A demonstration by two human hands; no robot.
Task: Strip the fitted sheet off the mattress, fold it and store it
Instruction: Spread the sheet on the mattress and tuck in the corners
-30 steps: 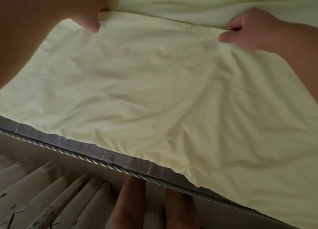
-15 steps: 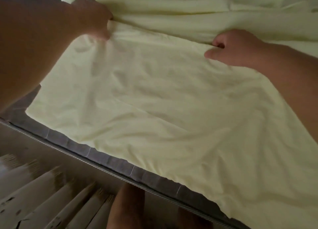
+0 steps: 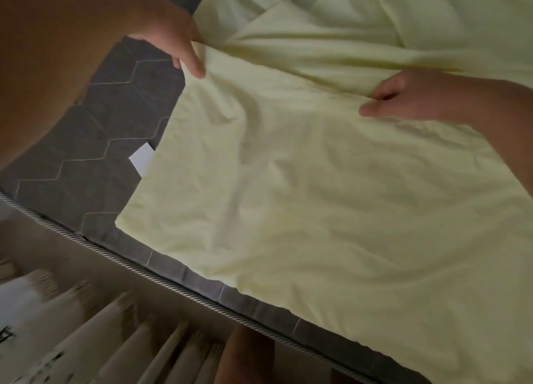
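Folding step, I'd say: sheet (image 3: 317, 199) lies loose on the mattress (image 3: 95, 130), left hand (image 3: 173, 45) and right hand (image 3: 412, 95) each pinching a fold. Next probably needs an even pull toward the mattress's near edge.

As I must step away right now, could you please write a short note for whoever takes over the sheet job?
Left hand: pinches the near layer's far edge at its left end.
Right hand: grips the same edge further right.
The pale yellow fitted sheet lies loose and creased on the mattress, whose grey quilted top is bare at the left, where a white tag shows.
Done: the sheet is off this corner and seems part folded.
Left: finish folding, then store it; no storage place is in view.
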